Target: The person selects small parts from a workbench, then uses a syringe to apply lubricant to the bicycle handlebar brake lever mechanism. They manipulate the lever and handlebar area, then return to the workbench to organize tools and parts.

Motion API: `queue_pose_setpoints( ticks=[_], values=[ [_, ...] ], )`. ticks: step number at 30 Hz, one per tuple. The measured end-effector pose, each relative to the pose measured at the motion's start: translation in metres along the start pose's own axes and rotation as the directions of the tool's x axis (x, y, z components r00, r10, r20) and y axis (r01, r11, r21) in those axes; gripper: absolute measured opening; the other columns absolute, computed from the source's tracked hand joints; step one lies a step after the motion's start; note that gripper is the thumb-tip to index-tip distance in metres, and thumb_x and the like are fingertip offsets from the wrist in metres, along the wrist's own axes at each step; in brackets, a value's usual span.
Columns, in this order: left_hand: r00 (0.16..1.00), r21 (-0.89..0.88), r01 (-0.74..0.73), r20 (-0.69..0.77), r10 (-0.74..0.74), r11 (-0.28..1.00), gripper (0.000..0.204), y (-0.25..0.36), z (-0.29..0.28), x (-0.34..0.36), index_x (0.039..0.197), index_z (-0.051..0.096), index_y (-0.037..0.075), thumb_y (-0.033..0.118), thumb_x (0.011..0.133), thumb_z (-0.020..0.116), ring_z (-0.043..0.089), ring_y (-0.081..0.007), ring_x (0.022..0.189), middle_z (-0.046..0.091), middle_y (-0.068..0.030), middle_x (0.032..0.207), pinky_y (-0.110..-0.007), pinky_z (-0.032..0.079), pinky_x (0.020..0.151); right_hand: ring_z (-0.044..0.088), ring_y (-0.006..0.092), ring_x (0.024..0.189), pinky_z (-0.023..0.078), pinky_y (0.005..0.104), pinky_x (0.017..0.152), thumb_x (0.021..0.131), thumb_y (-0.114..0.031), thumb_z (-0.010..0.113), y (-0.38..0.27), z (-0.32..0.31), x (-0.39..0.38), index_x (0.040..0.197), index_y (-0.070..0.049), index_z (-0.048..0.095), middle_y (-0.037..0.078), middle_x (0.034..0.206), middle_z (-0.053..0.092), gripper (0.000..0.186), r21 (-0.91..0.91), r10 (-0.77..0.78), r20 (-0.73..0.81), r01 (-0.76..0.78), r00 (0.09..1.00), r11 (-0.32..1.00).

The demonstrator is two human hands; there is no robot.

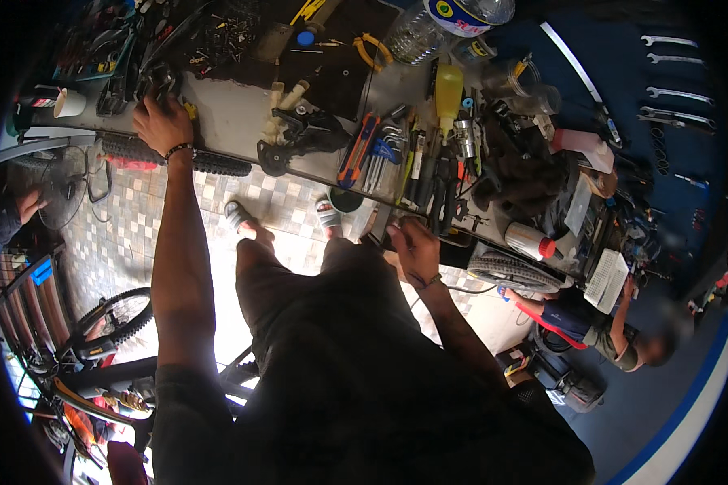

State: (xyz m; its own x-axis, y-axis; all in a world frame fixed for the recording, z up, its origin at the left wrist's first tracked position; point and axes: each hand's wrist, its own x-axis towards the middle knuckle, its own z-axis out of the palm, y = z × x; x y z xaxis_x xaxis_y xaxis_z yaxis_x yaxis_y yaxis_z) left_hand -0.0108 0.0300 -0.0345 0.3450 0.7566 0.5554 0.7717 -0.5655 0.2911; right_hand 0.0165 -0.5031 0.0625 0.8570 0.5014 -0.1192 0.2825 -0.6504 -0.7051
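Left hand (pixel 163 126): was at a dark part (pixel 158 79); couldn't tell its grip.
Right hand (pixel 416 250): curled near the table (pixel 228 103); couldn't tell if holding.

From where I stand, the workbench (pixel 234 109) crosses the upper frame, left hand (pixel 163 128) over its left part; mid-bench, a utility knife (pixel 357 153) lies between derailleur (pixel 303 144) and hex keys (pixel 388 150) (spanners (pixel 679 94) sit upper right).

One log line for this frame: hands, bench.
left hand: at dark part, grip unclear | right hand: by bench edge, grip unclear | between: black derailleur-like part, orange-and-blue cutter
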Motion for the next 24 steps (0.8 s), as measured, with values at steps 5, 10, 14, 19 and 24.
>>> queue_pose_setpoints(
  ticks=[5,10,14,19,24],
  values=[
    [1.0,0.016,-0.005,-0.02,0.005,1.0,0.047,-0.009,0.007,0.001,0.133,0.07,0.018,0.038,0.091,0.076,0.061,-0.0438,0.117,0.065,-0.019,0.124,-0.056,0.05,0.098,0.059,0.0308,0.065,0.047,0.0406,0.06,0.096,-0.013,0.078,0.026,-0.016,-0.023,0.096,-0.002,0.071,0.012,0.081,0.06,0.013,0.086,0.017,-0.117,-0.007,0.993,0.996],
    [0.994,0.042,-0.058,-0.089,0.061,0.997,0.047,-0.029,0.019,0.004,0.132,0.071,0.018,0.041,0.091,0.074,0.061,-0.0439,0.114,0.065,-0.0199,0.123,-0.057,0.051,0.096,0.055,0.0199,0.07,0.047,0.0359,0.063,0.089,-0.007,0.083,0.03,-0.023,-0.031,0.106,-0.006,0.074,0.008,0.092,0.061,0.019,0.005,0.003,-0.31,-0.002,0.951,1.0],
    [0.979,-0.01,-0.04,-0.199,0.037,0.999,0.041,-0.032,0.008,0.006,0.127,0.075,0.017,0.039,0.092,0.074,0.062,-0.0433,0.112,0.068,-0.0197,0.117,-0.057,0.049,0.095,0.056,0.0228,0.077,0.049,0.0377,0.068,0.087,-0.011,0.085,0.036,-0.042,0.003,0.111,-0.008,0.074,0.008,0.1,0.061,0.026,-0.067,-0.042,-0.424,0.015,0.905,0.998],
    [0.984,-0.459,-0.066,-0.179,-0.02,0.886,0.029,0.082,-0.09,-0.049,0.122,0.073,-0.001,0.019,0.102,0.074,0.067,-0.0276,0.1,0.073,-0.0158,0.115,-0.04,0.054,0.086,0.067,0.028,0.084,0.055,0.0401,0.075,0.087,-0.017,0.086,0.046,-0.052,0.056,0.109,-0.01,0.075,0.009,0.1,0.065,0.026,-0.085,0.032,-0.365,-0.067,0.93,0.994],
    [0.816,-0.64,-0.103,0.384,0.433,0.761,0.034,0.196,-0.151,-0.172,0.131,0.069,0.006,0.013,0.099,0.075,0.07,-0.0274,0.109,0.071,-0.0117,0.119,-0.04,0.058,0.09,0.072,0.03,0.086,0.057,0.043,0.075,0.083,-0.028,0.09,0.042,-0.051,0.098,0.101,-0.012,0.072,0.007,0.094,0.068,0.03,-0.358,-0.086,-0.245,-0.007,0.966,0.934]
  ],
)
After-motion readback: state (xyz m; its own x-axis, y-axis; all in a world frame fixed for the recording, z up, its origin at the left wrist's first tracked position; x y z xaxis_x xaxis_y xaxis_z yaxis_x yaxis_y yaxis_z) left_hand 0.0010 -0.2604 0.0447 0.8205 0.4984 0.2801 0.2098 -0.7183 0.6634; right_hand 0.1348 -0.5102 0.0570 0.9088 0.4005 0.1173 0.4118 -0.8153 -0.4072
